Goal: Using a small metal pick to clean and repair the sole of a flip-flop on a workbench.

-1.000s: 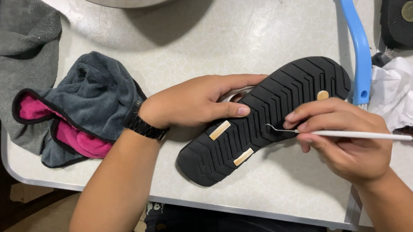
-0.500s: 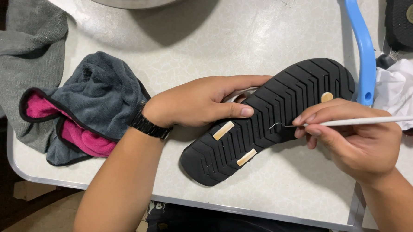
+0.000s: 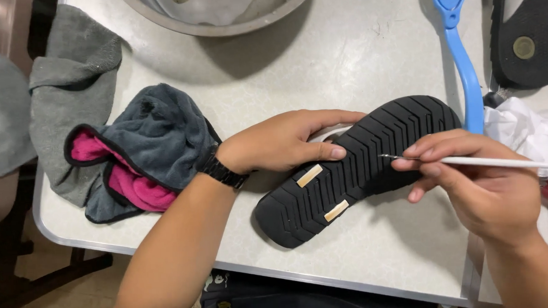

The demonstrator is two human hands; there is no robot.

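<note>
Black rubber sandal [image 3: 373,162], tread up on pale surface [image 3: 356,52]; long axis lower-left to upper-right. Left hand [image 3: 279,141] pressed closed on its middle; right hand [image 3: 479,188], nearer toe end, pinching thin white hooked pick [image 3: 496,161], tip at tread.

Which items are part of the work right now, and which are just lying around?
In use:
black rubber flip-flop, sole up
thin white hooked pick
left hand
right hand

Lying about:
grey-and-pink towel
plain grey cloth
blue plastic handle
second black sandal
metal basin
</note>
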